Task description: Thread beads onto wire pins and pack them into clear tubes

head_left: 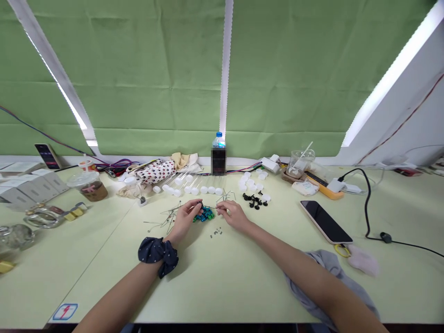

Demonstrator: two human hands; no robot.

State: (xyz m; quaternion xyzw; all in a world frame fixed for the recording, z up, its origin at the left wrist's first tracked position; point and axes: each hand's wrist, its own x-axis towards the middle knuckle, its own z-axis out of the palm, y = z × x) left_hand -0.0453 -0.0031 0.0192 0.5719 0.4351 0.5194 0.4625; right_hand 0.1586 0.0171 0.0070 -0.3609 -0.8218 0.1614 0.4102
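My left hand [186,219], a dark dotted scrunchie [157,255] round its wrist, is closed in a pinch at the left edge of a pile of small shiny blue and green pieces [206,214]. What sits in its fingertips is too small to make out; it looks dark. Just right of the pile, my right hand [234,215] pinches what looks like a thin metal wire pointing toward the left hand. Thin bent metal wires [169,216] lie left of my left hand, and more wires [227,195] lie behind my right hand. Tiny grey bits [217,232] are scattered nearer me.
Clear tubes with white caps [194,190] line up behind the hands. Loose white caps [250,183] and black round pieces [255,201] lie right of them. A bottle [218,159] stands at the back, a phone [326,222] at right, a drink cup [90,186] at left.
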